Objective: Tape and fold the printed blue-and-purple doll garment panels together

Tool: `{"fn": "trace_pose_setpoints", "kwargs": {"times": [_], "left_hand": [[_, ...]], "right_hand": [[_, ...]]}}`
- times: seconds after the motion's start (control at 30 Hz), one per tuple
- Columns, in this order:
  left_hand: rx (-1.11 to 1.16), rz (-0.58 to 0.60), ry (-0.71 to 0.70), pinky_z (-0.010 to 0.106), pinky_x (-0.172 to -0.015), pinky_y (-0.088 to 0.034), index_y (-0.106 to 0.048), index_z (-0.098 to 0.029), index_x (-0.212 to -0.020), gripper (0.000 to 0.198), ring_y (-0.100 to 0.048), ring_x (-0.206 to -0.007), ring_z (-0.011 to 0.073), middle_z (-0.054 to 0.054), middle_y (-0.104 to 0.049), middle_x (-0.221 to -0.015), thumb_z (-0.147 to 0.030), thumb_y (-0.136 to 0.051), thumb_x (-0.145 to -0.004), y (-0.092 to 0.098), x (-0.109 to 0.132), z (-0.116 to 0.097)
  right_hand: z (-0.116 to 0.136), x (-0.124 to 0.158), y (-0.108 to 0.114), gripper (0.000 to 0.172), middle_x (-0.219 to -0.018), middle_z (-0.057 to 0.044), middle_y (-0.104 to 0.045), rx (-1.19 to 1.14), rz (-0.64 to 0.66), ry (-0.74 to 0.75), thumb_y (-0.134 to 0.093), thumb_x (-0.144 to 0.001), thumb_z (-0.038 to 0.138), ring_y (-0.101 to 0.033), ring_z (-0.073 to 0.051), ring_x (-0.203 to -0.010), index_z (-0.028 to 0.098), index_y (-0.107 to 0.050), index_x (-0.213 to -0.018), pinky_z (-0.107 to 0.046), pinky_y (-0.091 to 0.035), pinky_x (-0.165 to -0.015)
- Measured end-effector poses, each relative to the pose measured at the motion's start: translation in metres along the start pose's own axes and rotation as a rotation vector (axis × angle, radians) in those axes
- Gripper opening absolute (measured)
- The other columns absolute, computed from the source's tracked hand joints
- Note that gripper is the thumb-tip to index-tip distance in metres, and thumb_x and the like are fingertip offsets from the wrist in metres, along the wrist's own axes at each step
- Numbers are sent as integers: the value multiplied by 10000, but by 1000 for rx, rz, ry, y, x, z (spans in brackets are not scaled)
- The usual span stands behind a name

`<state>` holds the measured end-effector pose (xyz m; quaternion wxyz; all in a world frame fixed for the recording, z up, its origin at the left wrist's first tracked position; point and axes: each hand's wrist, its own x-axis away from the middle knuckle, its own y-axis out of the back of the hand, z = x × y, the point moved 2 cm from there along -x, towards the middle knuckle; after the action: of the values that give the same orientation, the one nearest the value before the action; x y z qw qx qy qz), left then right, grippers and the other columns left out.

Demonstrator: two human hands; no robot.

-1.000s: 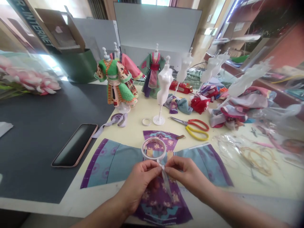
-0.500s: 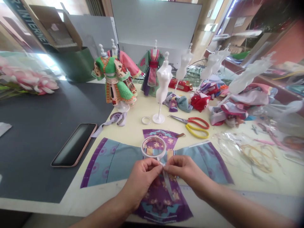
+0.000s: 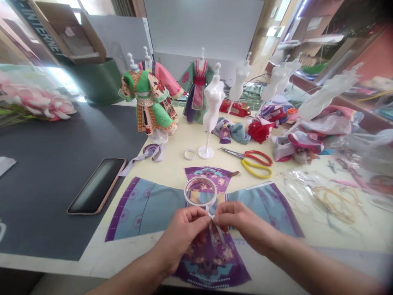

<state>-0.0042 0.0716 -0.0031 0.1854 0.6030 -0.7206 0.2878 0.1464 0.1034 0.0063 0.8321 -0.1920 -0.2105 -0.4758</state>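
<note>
Across a pale tabletop point(image 3: 172, 164), sewing things lie spread out before a person seen from their own viewpoint. A large white board point(image 3: 202, 24) stands behind, and a dark mat point(image 3: 49, 155) covers the left side. Beyond the mat sits a green pot point(image 3: 98, 80), with pink flowers point(image 3: 39, 98) to its left.

Nearest the person, cloth point(image 3: 166, 205) is laid flat in a cross: blue arms left and right, a patterned purple panel at top and bottom. Three doll forms at the back wear outfits: a green dress point(image 3: 143, 102), a pink-sleeved robe point(image 3: 166, 80) behind it, and a green robe point(image 3: 199, 88) with a red waist. A bare white form point(image 3: 213, 108) stands in front, and others stand farther right beside bunched fabric point(image 3: 260, 129).

The left hand point(image 3: 182, 231) and right hand point(image 3: 244, 225) meet over the cloth's middle. Each grip is narrow, thumb and forefinger pinched on a thin white strip.

A phone point(image 3: 96, 186) rests on the mat. Scissors point(image 3: 242, 155) with one red and one yellow handle lie right of the bare form. A lilac ribbon point(image 3: 144, 157) trails near the phone. A tape roll point(image 3: 199, 203) is over the cloth's centre, just beyond the fingers. Left of the bare form's base is a small ring point(image 3: 189, 159). The strip point(image 3: 220, 235) passes from the roll's near edge to the fingertips, with narrow tails below them.
</note>
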Motion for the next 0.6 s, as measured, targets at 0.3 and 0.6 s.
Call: {"fn": "trace_pose_setpoints", "kwargs": {"times": [0.3,0.6], "left_hand": [[22,-36,-4,182,-459,-291,-532,-164,-622,202,-413,-445,70,-41,-477,-461,-299,-574,-766,-3,2,-1],[32,-19,-39,192,-430,-254,-542,-157,-601,232,-351,-400,63,-54,-420,-420,-300,-544,-784,9,1,-4]], "right_hand": [[-1,-1,-3,120,-540,40,-460,16,40,5,-592,-690,197,-377,-93,-553,155,-567,-580,-239,-284,-546],[21,15,16,64,-692,11,-567,305,47,175,-565,-774,216,-505,-128,-664,189,-581,-719,-261,-395,-626]]}}
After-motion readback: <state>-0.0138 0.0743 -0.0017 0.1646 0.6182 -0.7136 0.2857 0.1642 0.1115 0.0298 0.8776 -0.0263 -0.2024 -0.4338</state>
